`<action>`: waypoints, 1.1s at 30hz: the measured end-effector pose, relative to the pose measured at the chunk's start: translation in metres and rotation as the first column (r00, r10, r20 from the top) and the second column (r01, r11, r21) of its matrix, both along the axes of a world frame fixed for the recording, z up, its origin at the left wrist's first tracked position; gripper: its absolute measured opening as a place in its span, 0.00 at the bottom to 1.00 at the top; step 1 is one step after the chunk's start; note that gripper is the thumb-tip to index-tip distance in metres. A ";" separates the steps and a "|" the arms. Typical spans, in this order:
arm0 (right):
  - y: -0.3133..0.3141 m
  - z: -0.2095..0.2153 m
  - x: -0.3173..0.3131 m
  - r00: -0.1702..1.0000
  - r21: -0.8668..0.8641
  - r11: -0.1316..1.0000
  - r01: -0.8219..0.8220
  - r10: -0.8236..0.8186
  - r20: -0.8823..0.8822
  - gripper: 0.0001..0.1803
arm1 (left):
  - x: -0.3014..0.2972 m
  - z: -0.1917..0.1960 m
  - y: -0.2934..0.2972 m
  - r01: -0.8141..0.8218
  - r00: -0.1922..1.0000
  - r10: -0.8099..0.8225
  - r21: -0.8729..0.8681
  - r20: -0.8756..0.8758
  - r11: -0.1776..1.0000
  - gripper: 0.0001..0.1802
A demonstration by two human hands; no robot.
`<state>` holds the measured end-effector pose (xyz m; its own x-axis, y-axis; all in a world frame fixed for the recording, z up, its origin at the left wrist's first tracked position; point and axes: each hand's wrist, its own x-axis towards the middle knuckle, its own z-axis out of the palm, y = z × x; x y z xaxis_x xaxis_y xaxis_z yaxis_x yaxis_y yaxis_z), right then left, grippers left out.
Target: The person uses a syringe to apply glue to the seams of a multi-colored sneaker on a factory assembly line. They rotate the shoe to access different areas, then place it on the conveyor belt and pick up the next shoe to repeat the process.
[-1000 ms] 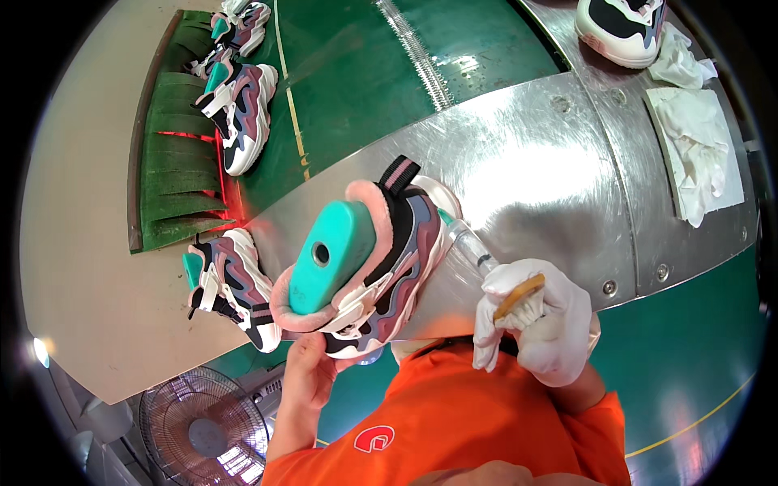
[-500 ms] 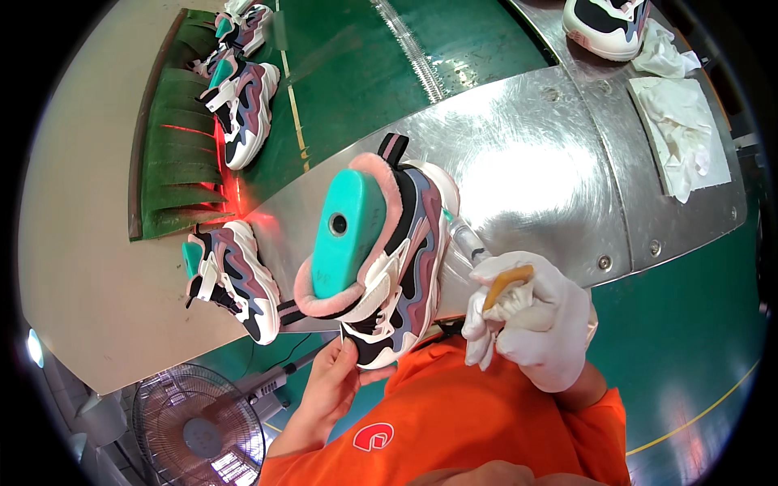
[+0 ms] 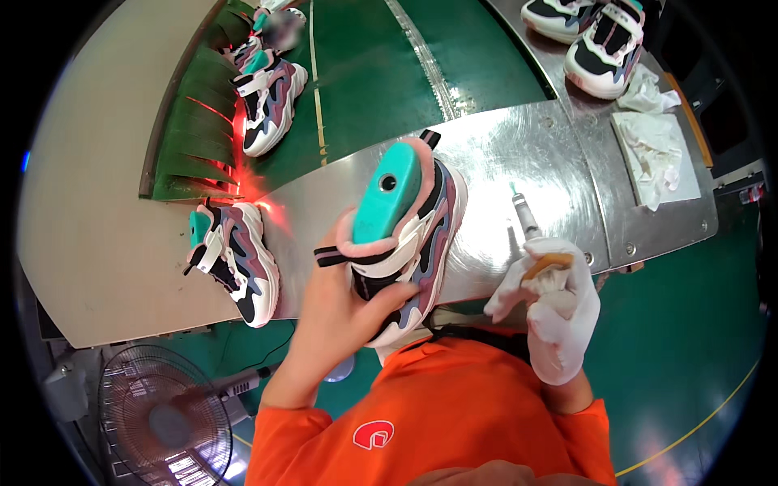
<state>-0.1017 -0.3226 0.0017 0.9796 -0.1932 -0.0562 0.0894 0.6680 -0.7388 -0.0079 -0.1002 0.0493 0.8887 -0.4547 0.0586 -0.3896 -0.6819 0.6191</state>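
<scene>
A chunky sneaker [image 3: 438, 235] in white, mauve, grey and black stands tilted before me, a teal shoe last [image 3: 381, 211] filling its pink-lined collar. Around its toe end wraps my bare left hand [image 3: 340, 312], the thumb lying across the upper. My right hand [image 3: 563, 312], in a white glove, is closed round a clear syringe [image 3: 525, 217] with a teal tip. That tip points up and away, apart from the sneaker. A tan curved piece [image 3: 547, 265] shows at the gloved fingers; I cannot tell what it is.
Another such sneaker [image 3: 239, 263] lies at the left on a beige surface. More sneakers [image 3: 273, 105] sit on the green belt [image 3: 365, 73] by a slitted curtain [image 3: 194, 121] with red light. At the right are finished-looking sneakers [image 3: 604, 53] and white cloths [image 3: 652, 154]. A fan [image 3: 166, 421] stands lower left.
My left hand has shifted from the toe tip to a fuller grip round the sneaker's front. The syringe in my right hand has moved away from the sole edge, to the right.
</scene>
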 end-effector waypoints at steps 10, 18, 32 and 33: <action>-0.025 0.012 0.004 0.951 -0.033 0.954 0.296 -0.292 0.103 0.32 | 0.017 -0.052 0.015 0.065 0.983 0.020 -0.448 0.184 0.892 0.39; -0.014 0.055 0.046 0.911 0.194 0.973 0.123 -0.188 0.366 0.33 | 0.011 -0.057 0.022 0.132 0.965 0.038 -0.607 0.259 0.784 0.43; -0.005 0.073 0.110 0.889 0.148 0.985 -0.084 0.007 0.457 0.28 | 0.001 -0.057 0.018 -0.095 0.990 -0.010 -0.731 -0.137 0.675 0.36; -0.011 0.073 0.115 0.873 0.117 0.992 -0.043 -0.019 0.487 0.29 | 0.006 -0.051 0.010 -0.055 0.995 -0.035 -0.791 -0.096 0.610 0.35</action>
<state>0.0137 -0.3334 0.0749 0.8908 -0.2036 0.4062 0.4080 0.7518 -0.5180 -0.0023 -0.0901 -0.0020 0.9141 -0.2618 0.3098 -0.2971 0.0877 0.9508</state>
